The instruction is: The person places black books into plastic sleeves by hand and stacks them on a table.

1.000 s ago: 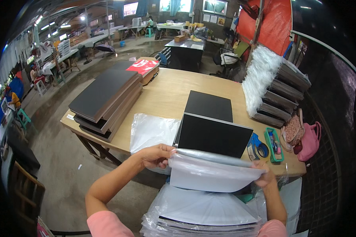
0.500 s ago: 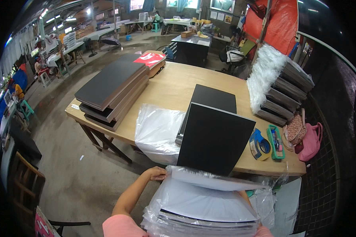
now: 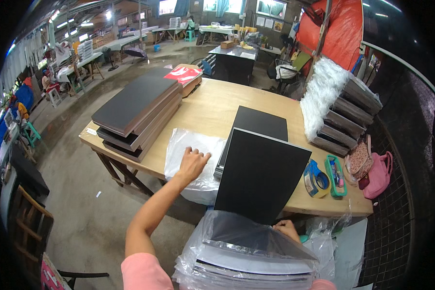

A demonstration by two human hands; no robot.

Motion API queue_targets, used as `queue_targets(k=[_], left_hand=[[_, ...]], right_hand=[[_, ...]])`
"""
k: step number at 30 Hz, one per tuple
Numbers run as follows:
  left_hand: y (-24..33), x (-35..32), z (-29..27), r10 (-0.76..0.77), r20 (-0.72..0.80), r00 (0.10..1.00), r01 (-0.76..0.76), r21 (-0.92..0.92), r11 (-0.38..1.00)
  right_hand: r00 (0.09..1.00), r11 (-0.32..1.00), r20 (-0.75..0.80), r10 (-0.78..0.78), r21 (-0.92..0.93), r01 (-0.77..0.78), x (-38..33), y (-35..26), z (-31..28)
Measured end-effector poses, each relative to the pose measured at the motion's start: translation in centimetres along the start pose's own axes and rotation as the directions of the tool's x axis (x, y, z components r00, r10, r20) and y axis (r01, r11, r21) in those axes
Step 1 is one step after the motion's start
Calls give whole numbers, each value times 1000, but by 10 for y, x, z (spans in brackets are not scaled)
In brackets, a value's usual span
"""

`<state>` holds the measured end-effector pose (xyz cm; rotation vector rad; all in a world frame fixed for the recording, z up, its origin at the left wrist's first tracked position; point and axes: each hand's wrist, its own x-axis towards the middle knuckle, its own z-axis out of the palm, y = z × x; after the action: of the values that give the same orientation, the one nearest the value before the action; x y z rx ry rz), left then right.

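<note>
"Condition of the left hand (image 3: 194, 163)?"

"Raised over the white-looking plastic bags (image 3: 178, 143) on the wooden table (image 3: 237, 94). Fingers loosely bent and spread apart, no object visible between them. Contact between fingertips and plastic cannot be confirmed from this angle."

"And the right hand (image 3: 287, 229)?"

"Low, just beside the bottom end of the black panel (image 3: 263, 174), at the edge of the clear plastic sleeve (image 3: 237, 231). Fingers curled toward the thumb. Whether they pinch the film I cannot make out; the wrist side is partly covered."

"Position of the panel?"

"Tilted at the near edge of the table, its upper part in front of a pile of black boards (image 3: 262, 118). Its lower end reaches the sleeve; whether it sits inside is unclear."

"What carries the sleeve?"

"A pile of plastic-covered sheets (image 3: 253, 268), directly before the person, sleeve uppermost, film rumpled at the left."

"Surroundings on the table?"

"Left: a tall stack of dark boards (image 3: 135, 99), edges unevenly aligned, a red-and-white packet (image 3: 183, 73) beyond. Right: a blue tape dispenser (image 3: 311, 169) near a green basket (image 3: 344, 192) of pens. Farther right, a pink bag (image 3: 379, 178)."
</note>
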<state>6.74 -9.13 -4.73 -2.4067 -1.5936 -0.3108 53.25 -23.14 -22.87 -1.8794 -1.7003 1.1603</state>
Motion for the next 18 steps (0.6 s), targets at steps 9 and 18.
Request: queue_targets(k=[9,18], left_hand=[[-51,61,-30,47,184,982,190,-935,-301],[-49,71,-30,-220,-116,969,-135,-988,-74]], right_hand=[[743,731,209,-635,-148,666,-30,-347,-121],[476,332,201,-856,-493,804,161,-475,-34]])
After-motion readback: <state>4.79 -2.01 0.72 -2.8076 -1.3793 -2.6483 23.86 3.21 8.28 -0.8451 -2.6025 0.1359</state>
